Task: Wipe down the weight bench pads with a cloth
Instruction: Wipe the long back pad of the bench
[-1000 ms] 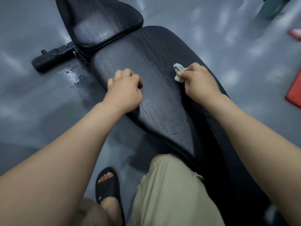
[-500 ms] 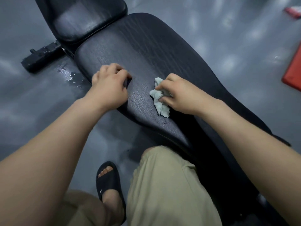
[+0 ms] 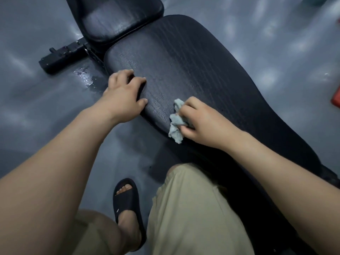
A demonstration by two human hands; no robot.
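While the left hand [image 3: 123,96] rests with curled fingers on the long pad's [image 3: 202,70] near edge, the right hand [image 3: 204,122] pinches a bunched cloth [image 3: 175,124] against that edge, mid-wipe, with sweeps across the rest and the small pad [image 3: 117,21] likely next.
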